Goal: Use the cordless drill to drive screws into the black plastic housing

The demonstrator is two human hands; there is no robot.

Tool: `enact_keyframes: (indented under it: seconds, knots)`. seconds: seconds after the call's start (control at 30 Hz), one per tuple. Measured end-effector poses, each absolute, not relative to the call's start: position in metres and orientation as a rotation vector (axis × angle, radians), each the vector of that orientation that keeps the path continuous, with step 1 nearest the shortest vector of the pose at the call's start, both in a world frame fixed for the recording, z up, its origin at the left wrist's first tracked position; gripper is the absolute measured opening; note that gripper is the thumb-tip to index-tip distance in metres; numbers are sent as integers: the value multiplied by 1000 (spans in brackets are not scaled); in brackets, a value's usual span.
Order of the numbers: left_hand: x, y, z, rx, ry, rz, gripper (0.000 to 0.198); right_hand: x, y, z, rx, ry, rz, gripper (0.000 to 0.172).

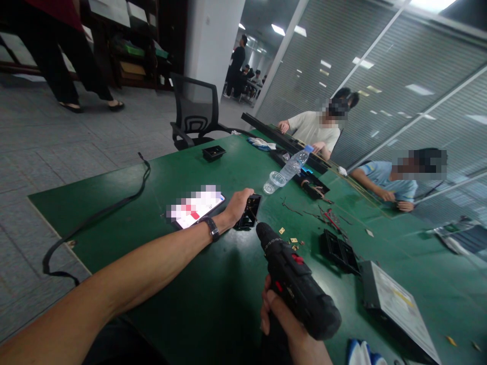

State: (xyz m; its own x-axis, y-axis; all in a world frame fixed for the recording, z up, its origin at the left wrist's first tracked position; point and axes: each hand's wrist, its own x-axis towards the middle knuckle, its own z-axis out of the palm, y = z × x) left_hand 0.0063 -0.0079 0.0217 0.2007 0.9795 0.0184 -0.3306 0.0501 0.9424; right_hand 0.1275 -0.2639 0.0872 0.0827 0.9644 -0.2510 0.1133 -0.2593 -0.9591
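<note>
My right hand (283,314) is wrapped round the handle of a black cordless drill (300,284) with red switches. The drill's chuck points up and left, towards a small black plastic housing (250,212) on the green table. My left hand (236,208), with a watch on its wrist, grips that housing by its left side and top. Whether the drill's tip touches the housing I cannot tell. Just left of my left hand lies a lit phone (200,209). Small brass plates (293,240) and screws are scattered right of the housing.
A clear cup (274,182) and a plastic bottle (297,163) are beyond the housing. Another black housing (338,252) and a grey metal box (397,304) lie right. A black strap (110,205) crosses the left edge. Two people sit across the table; an office chair (196,109) stands behind.
</note>
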Motion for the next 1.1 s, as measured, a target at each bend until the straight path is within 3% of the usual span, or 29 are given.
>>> enact_keyframes:
  seconds: [0.6, 0.83, 1.1]
  knots:
    - [5, -11, 26, 1006, 803, 1177, 38, 128, -267, 83, -1563, -1136, 1229, 33]
    - [5, -10, 24, 1041, 807, 1187, 39, 127, -266, 75, -1607, -1126, 1188, 57]
    - [4, -13, 29, 1016, 798, 1174, 38, 127, -265, 71, -1606, -1113, 1184, 57]
